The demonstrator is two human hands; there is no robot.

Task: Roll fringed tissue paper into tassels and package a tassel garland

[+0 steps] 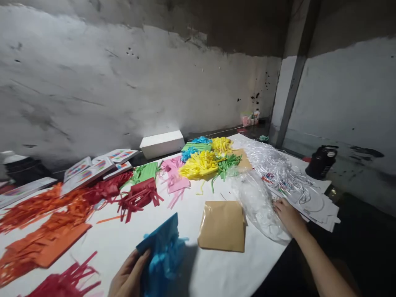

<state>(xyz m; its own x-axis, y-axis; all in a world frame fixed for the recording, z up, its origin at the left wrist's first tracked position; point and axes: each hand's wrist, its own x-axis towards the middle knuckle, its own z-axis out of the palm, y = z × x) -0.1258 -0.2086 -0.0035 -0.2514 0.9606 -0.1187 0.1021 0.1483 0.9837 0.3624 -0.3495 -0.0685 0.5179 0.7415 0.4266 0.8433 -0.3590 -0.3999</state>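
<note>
My left hand (131,272), at the bottom, is closed on a blue fringed paper (163,251), thumb on its near edge, its cut strips hanging loose over the table. My right hand (286,212) reaches in from the right, its fingers curled at the edge of a clear plastic bag (258,206); the fingertips are small and partly hidden. Between the hands lies a flat brown paper packet (222,227) with a glossy clear cover. Just beyond my right hand, a pile of white strings (278,165) rests on a stack of white sheets (321,214).
Fringed papers cover the white table (173,206): orange (62,231), dark red (140,198), pink (175,173), yellow (201,165) and green (145,171). Printed white boxes (89,173) and a plain white box (162,144) stand along the wall. A black bottle (321,162) is at right.
</note>
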